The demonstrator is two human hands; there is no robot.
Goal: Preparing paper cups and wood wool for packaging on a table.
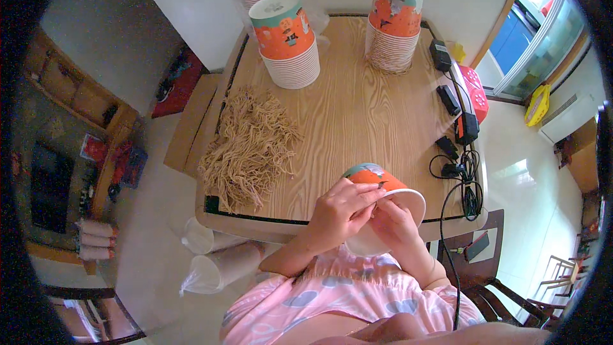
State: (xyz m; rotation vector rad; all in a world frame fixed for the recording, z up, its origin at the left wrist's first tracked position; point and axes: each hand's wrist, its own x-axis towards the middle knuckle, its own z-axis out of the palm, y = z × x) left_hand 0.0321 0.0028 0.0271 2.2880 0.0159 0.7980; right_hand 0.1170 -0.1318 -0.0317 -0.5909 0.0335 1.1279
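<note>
Two bare hands meet at one orange paper bucket (394,181), which is held just past the near edge of the wood-grain tabletop (345,115), in front of the person's body. Its base points away and its wide mouth tilts back toward the person, probably so that the inside can be both seen and reached. The left hand (345,206) comes over from the side, its grip pinching the wall near the rim, which seems to steady the bucket. The right hand (393,222) reaches into the mouth with curled fingers; their tips are hidden, so I cannot tell whether that grip closes on anything.

Beyond, a left stack (290,64) and a right stack (393,45) of nested buckets stand base up, likely for stability. A loose heap of tan cords (249,153) lies on the left, within easy reach, while black cables (471,191) crowd the right edge.
</note>
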